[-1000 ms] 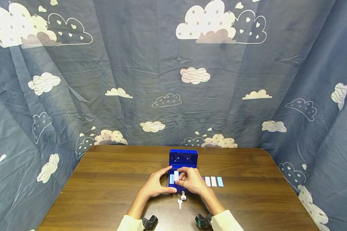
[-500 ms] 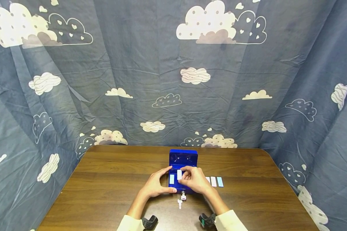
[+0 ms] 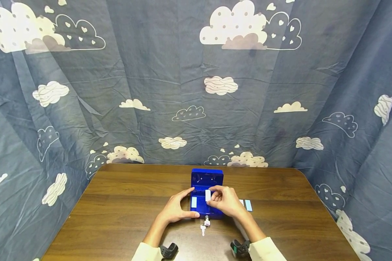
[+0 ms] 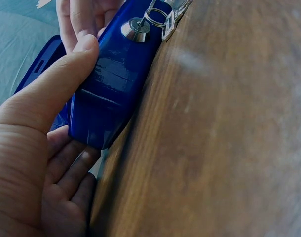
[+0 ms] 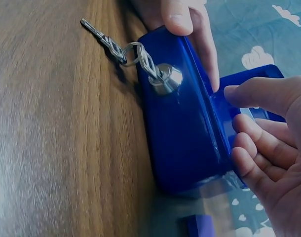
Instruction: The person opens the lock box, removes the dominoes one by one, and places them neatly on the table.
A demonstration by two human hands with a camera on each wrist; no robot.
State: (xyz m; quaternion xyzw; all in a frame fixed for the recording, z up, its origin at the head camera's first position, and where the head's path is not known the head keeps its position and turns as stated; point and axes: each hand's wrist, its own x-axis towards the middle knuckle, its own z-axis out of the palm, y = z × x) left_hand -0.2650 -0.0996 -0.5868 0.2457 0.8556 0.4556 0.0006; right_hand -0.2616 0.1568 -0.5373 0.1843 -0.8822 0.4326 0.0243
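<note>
A blue metal cash box (image 3: 202,209) stands on the table with its lid (image 3: 207,178) raised. My left hand (image 3: 174,208) grips its left end, thumb at the front edge and fingers toward the back; the left wrist view shows the thumb (image 4: 84,54) on the rim. Over the right part of the box, my right hand (image 3: 227,201) pinches a white rectangular block (image 3: 208,195) between thumb and fingertips. A light blue block (image 3: 194,202) lies inside at the left. Keys on a ring (image 5: 132,54) hang from the front lock (image 5: 166,79).
Right of the box, a light blue block (image 3: 248,205) and a partly hidden white one (image 3: 241,203) lie on the brown wooden table (image 3: 134,203). A purple block (image 5: 201,225) shows in the right wrist view. A cloud-patterned curtain (image 3: 189,90) hangs behind.
My right hand has moved right with the white block, away from the light blue block in the box, and covers more of the row on the table. My left hand has stayed put.
</note>
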